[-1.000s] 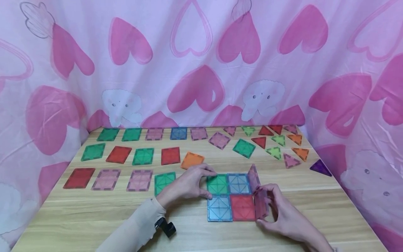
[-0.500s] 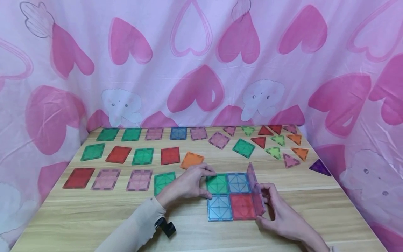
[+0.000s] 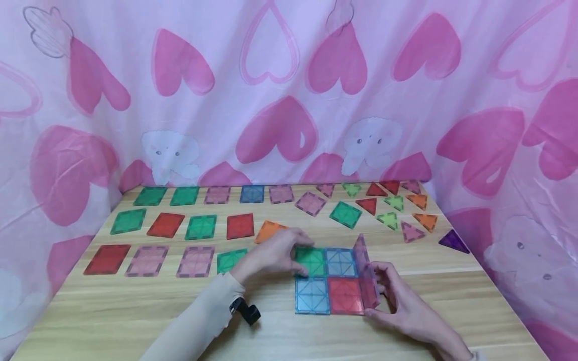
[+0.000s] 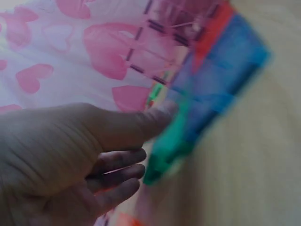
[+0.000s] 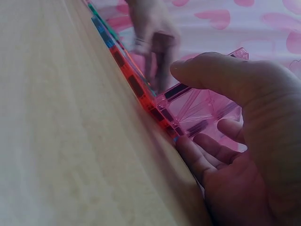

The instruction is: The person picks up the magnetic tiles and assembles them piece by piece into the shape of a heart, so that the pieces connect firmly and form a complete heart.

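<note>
On the bench [image 3: 271,336], a green tile [image 3: 314,262], two blue tiles [image 3: 311,297] and a red tile [image 3: 345,295] lie flat in a two-by-two block, and two pink tiles [image 3: 371,287] stand along its right edge. The left hand [image 3: 273,253] is at the green tile, thumb and fingers apart; the right hand [image 3: 406,303] touches the nearer pink tile, fingers loosely bent, thumb apart from them. Loose squares [image 3: 195,261] and triangles [image 3: 413,232] lie beyond
</note>
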The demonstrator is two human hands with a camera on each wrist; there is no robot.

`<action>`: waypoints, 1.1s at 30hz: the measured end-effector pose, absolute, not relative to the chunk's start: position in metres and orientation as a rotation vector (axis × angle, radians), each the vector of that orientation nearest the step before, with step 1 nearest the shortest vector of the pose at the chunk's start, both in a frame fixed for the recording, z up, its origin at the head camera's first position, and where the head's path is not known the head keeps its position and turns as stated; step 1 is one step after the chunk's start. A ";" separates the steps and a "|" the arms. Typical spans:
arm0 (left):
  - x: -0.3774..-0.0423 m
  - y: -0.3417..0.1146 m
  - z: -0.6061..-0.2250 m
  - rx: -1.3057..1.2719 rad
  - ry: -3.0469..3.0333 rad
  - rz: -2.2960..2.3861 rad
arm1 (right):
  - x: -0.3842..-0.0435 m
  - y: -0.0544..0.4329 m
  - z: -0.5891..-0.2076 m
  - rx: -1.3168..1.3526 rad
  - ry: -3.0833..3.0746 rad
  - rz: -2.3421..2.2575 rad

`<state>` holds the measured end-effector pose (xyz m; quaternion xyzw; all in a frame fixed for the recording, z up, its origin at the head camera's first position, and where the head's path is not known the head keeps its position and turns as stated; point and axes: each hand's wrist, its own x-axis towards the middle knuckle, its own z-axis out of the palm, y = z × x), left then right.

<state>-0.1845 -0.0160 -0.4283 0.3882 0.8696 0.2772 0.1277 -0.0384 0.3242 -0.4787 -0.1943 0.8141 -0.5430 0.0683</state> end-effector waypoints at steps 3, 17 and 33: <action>-0.199 0.003 -0.421 1.142 2.545 0.854 | -0.038 0.323 -0.479 -0.548 2.448 -1.625; -0.257 0.083 -0.431 1.269 2.542 0.820 | -0.038 0.325 -0.474 -0.420 2.465 -1.538; -0.250 0.072 -0.446 1.469 2.576 0.544 | -0.044 0.326 -0.479 -0.496 2.378 -1.667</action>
